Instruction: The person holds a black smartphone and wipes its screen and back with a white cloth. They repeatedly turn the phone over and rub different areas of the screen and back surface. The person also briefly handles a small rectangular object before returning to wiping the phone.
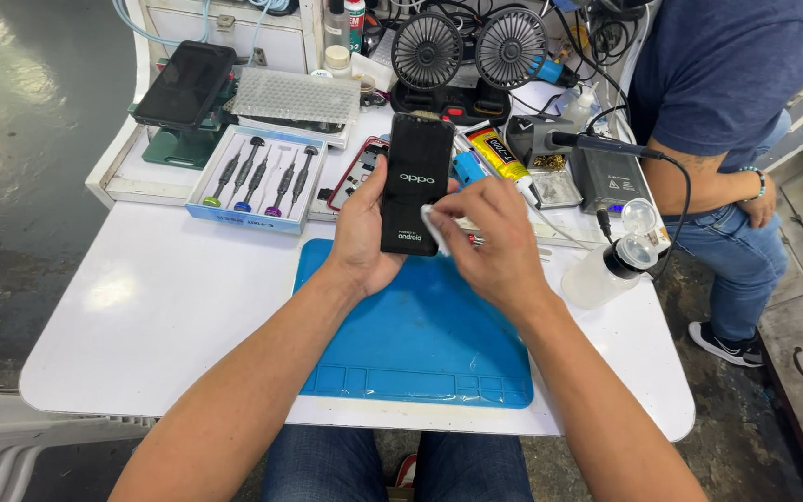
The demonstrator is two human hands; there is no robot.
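White workbench, blue mat (pixel 420 344) under both hands — left hand (pixel 362 232) wraps a black smartphone (pixel 415 186), screen lit; right hand (pixel 494 237) pinches a white wipe (pixel 434 228) against its lower edge. Wiping looks mid-way — screwdriver set (pixel 257 177) further left, untouched.

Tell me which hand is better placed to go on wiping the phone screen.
The right hand. It already pinches the white wipe against the lower edge of the phone, while the left hand grips the phone from behind and would probably have to let go.

The white cloth (pixel 431 226) is mostly hidden under the right hand (pixel 490 244).
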